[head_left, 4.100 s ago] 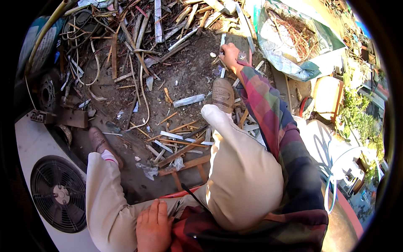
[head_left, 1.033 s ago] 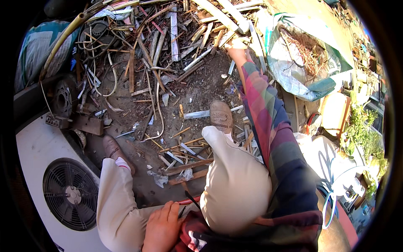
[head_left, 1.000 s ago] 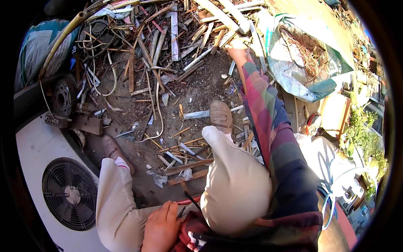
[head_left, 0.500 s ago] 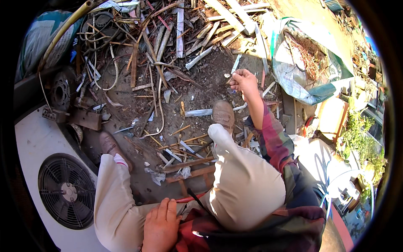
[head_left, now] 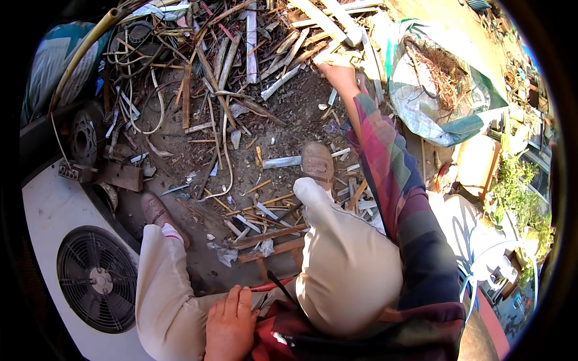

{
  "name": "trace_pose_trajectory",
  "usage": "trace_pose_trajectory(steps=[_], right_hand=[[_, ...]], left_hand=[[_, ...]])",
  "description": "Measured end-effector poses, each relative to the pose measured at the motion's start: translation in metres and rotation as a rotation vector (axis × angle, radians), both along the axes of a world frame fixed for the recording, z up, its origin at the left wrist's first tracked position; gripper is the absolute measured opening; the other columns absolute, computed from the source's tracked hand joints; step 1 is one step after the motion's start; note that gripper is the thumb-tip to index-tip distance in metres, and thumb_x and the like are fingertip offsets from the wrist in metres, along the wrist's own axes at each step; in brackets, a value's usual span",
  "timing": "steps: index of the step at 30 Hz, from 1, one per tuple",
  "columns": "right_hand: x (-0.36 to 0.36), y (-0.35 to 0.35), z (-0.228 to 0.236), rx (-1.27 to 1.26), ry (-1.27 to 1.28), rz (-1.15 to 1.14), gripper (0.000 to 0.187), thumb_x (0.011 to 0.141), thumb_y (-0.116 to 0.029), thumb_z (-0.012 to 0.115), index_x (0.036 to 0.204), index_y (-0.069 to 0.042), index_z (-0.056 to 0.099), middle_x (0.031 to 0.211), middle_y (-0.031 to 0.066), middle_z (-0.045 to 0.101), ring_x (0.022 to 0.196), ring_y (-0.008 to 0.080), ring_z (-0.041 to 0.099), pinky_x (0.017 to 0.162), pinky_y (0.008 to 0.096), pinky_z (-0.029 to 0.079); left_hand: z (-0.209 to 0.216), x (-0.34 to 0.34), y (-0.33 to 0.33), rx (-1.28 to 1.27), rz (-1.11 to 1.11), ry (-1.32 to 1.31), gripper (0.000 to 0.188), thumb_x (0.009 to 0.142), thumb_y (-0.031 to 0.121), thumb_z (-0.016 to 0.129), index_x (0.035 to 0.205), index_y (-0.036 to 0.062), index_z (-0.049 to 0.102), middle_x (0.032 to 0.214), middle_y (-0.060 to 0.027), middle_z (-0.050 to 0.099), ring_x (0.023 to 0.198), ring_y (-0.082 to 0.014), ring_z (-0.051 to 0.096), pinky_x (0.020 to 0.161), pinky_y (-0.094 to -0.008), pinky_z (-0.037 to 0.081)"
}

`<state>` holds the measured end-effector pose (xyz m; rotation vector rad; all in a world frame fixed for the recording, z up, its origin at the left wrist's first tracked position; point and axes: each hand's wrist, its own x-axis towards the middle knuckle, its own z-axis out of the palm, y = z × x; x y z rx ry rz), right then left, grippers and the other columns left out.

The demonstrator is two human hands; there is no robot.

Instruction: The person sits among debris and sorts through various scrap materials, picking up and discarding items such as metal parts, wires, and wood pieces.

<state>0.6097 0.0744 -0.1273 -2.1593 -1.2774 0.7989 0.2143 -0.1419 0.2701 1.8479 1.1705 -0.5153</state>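
Note:
My right hand reaches out at the far end of the littered ground, among pale wooden strips. Bright sunlight washes out its fingers, so whether it holds anything is not visible. To its right stands a white and green woven sack with a tangle of reddish-brown wire inside. My left hand lies palm down in my lap, its fingers stretched out over my trousers, with nothing seen in it.
A white metal casing with a black fan grille stands at the left. Cables coil at the far left beside another sack. Wood slats, plastic scraps and white strips litter the ground around my shoes.
My right hand has moved forward and slightly left, from above the bare dirt to the wooden strips, and the arm is straighter. The left hand stays in my lap.

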Motion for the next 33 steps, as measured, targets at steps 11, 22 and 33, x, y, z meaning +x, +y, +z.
trace_pose_trajectory(steps=[11,22,33], right_hand=[[-0.032,0.021,-0.009,-0.101,-0.292,0.175,0.035,0.075,-0.031,0.076,0.088,-0.004,0.058,0.064,0.0074,0.064,0.052,0.0164,0.062,0.057,0.0345,0.052],[-0.037,0.019,0.01,-0.168,0.379,-0.173,0.015,0.077,-0.017,0.07,0.072,-0.005,0.063,0.062,0.0015,0.061,0.046,0.0084,0.051,0.04,0.025,0.037],[-0.048,-0.083,0.127,-0.192,0.699,-0.238,0.014,0.087,-0.017,0.067,0.084,-0.005,0.061,0.069,0.0012,0.063,0.048,0.0029,0.049,0.039,0.017,0.034]], left_hand=[[-0.006,-0.007,-0.003,0.037,0.012,-0.012,0.052,0.078,0.017,0.066,0.126,0.0018,0.049,0.121,-0.0173,0.057,0.101,-0.0331,0.059,0.086,-0.0405,0.047],[-0.002,0.0,0.001,0.0,-0.015,0.003,0.056,0.073,0.015,0.071,0.123,0.0013,0.05,0.121,-0.0166,0.056,0.096,-0.0341,0.058,0.083,-0.0421,0.046],[0.002,-0.002,-0.01,0.028,-0.021,-0.032,0.056,0.073,0.014,0.071,0.123,-0.0002,0.05,0.121,-0.0177,0.055,0.096,-0.0339,0.057,0.082,-0.0421,0.046]])
